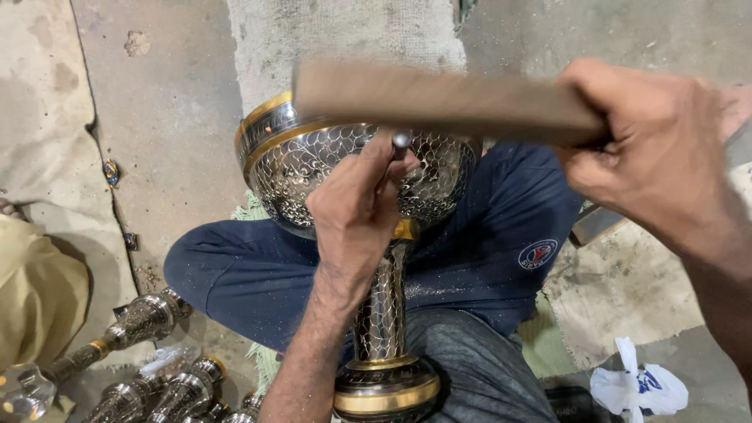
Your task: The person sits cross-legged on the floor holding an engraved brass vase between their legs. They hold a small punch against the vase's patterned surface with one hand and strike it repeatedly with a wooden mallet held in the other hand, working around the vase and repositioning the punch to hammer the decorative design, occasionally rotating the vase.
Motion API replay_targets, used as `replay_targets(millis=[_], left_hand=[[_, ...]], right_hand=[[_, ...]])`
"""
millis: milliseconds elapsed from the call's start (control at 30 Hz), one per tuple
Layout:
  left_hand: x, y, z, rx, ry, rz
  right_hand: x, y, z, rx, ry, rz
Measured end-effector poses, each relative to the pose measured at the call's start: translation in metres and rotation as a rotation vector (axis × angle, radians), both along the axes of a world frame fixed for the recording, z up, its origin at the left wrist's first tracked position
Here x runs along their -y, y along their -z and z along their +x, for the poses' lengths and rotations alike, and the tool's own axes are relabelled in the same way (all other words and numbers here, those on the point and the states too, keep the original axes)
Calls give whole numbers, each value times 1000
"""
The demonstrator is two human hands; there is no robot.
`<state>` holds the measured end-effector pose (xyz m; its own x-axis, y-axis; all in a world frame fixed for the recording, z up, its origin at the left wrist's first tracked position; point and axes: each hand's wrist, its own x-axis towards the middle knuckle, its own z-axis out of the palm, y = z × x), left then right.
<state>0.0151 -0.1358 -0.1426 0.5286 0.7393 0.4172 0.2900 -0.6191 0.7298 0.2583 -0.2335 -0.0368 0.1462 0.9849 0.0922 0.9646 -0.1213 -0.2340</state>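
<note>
Left hand (356, 207) steadies punch (401, 141) on goblet (313, 164); right hand (658, 149) grips mallet (439, 98)

The goblet (368, 235) lies across my lap, my left hand (356, 207) on its bowl holding a punch (401, 142), my right hand (658, 157) with a stick (446, 100) above, more goblets (149, 376) on the floor (172, 102) left.
</note>
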Motion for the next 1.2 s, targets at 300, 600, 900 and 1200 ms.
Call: replay_targets(millis=[300,600,900,1200], left_hand=[[-4,-3,-4,5,25,-28],[-10,-3,-3,1,60,32],[-9,-11,-8,37,105,-48],[-11,-14,-9,-42,69,-50]], right_hand=[[1,12,3,-234,44,20],[0,6,-5,-129,25,65],[-9,1,-21,-74,22,108],[-14,3,-21,-384,64,108]])
